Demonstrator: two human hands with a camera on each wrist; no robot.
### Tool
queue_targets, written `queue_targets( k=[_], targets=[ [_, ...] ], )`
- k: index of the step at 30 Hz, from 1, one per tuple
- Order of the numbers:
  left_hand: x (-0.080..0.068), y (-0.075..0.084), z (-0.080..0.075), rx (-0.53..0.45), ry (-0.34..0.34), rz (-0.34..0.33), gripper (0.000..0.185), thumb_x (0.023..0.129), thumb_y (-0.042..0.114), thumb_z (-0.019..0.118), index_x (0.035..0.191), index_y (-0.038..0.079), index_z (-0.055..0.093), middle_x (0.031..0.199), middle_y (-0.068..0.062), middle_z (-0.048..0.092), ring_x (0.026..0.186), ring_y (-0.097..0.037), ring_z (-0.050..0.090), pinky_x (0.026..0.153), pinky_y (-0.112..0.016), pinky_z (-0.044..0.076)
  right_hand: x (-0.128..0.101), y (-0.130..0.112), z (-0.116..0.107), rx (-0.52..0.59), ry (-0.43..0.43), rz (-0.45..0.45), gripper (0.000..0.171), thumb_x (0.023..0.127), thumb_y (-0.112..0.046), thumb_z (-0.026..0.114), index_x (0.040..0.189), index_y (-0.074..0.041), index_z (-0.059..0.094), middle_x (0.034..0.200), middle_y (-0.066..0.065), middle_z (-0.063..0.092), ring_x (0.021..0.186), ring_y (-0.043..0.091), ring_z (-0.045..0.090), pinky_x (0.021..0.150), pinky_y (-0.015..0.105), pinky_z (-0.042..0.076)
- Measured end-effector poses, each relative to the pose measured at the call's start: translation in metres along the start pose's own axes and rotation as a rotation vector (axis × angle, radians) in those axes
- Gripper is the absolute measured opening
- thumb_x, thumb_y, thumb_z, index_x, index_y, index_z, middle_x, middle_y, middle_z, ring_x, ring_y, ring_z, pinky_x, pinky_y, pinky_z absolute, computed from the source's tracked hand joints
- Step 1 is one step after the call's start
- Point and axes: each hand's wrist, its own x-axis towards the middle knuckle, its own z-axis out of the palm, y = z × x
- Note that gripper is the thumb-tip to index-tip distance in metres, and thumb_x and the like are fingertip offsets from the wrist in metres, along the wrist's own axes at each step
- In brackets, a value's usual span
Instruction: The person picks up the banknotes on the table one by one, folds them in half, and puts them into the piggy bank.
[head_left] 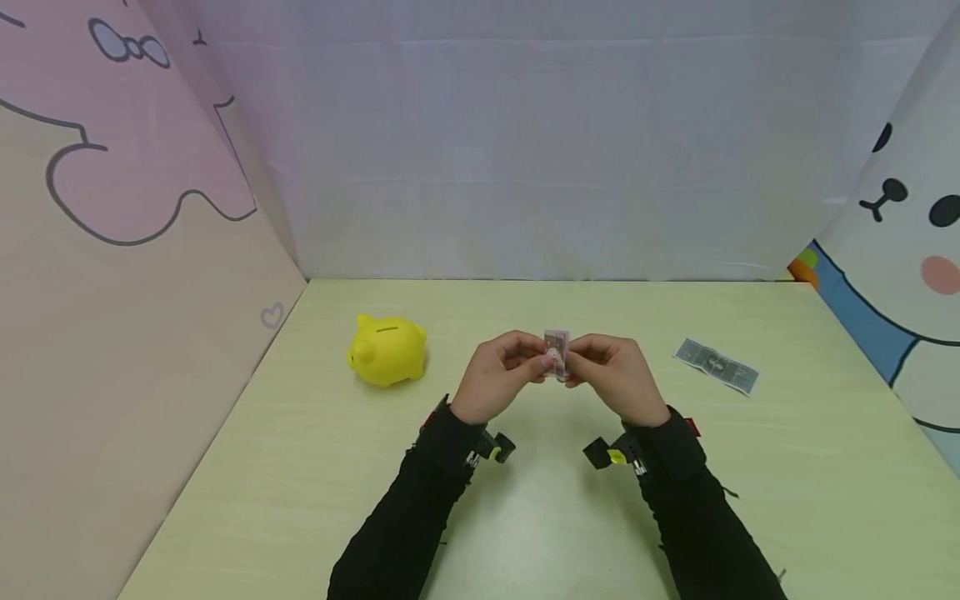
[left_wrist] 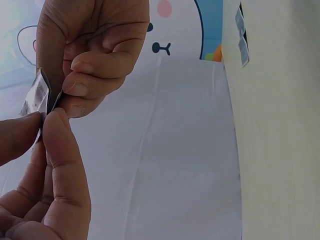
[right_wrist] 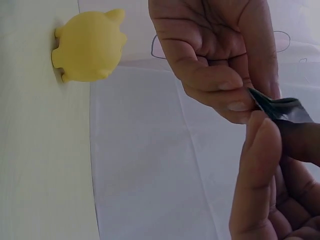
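One smooth, bright yellow, pig-shaped coin bank [head_left: 388,352], slotted on top, standing on a pale yellow-green surface [head_left: 540,533]. One small, folded, greyish printed note [head_left: 556,342], held above the surface, to the right of the coin bank. Left hand [head_left: 501,373], black-sleeved, the nearer of the two to the coin bank: grip pinching one edge of the folded note. Right hand [head_left: 617,375], black-sleeved, farther from the coin bank: grip pinching the opposite edge. One flat, rectangular, grey-green printed note [head_left: 717,367], creased, lying well right of the coin bank, beyond both hands.
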Motion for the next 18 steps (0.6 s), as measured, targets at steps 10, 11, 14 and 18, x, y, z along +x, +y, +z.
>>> queue_targets(
  k=[10, 11, 14, 18],
  targets=[
    [-0.0003, -0.0001, -0.0008, -0.023, -0.003, -0.010, 0.019, 0.090, 0.005, 0.057, 0.106, -0.006, 0.058, 0.102, -0.023, 0.059, 0.091, -0.044, 0.057, 0.076, -0.026, 0.053, -0.0002, 0.0013, -0.0016, 0.005, -0.028, -0.016, 0.021, 0.089, -0.016, 0.061, 0.101, 0.001, 0.066, 0.093, 0.017, 0.064, 0.069, 0.015, 0.064, 0.065, 0.030, 0.056],
    [-0.0004, 0.0001, -0.0008, -0.023, -0.002, -0.011, 0.019, 0.089, 0.004, 0.057, 0.106, -0.006, 0.058, 0.102, -0.023, 0.059, 0.091, -0.044, 0.057, 0.076, -0.026, 0.053, -0.0003, 0.0013, -0.0021, 0.001, -0.030, -0.022, 0.022, 0.089, -0.016, 0.060, 0.102, 0.001, 0.066, 0.094, 0.016, 0.064, 0.070, 0.015, 0.064, 0.065, 0.030, 0.056],
    [-0.0005, 0.0003, -0.0009, -0.009, 0.005, -0.012, 0.019, 0.089, 0.004, 0.058, 0.105, -0.006, 0.059, 0.101, -0.023, 0.060, 0.090, -0.043, 0.058, 0.075, -0.025, 0.054, -0.0013, 0.0009, -0.0039, -0.014, -0.029, -0.039, 0.024, 0.090, -0.018, 0.059, 0.105, 0.000, 0.066, 0.096, 0.016, 0.065, 0.073, 0.015, 0.065, 0.067, 0.030, 0.056],
    [-0.0006, 0.0007, -0.0013, -0.002, 0.011, -0.003, 0.019, 0.089, 0.004, 0.058, 0.105, -0.006, 0.059, 0.101, -0.024, 0.060, 0.089, -0.044, 0.058, 0.074, -0.026, 0.054, -0.0024, -0.0002, -0.0062, -0.010, -0.008, -0.060, 0.026, 0.092, -0.020, 0.057, 0.105, 0.000, 0.065, 0.093, 0.016, 0.066, 0.075, 0.015, 0.064, 0.069, 0.029, 0.056]
  ],
)
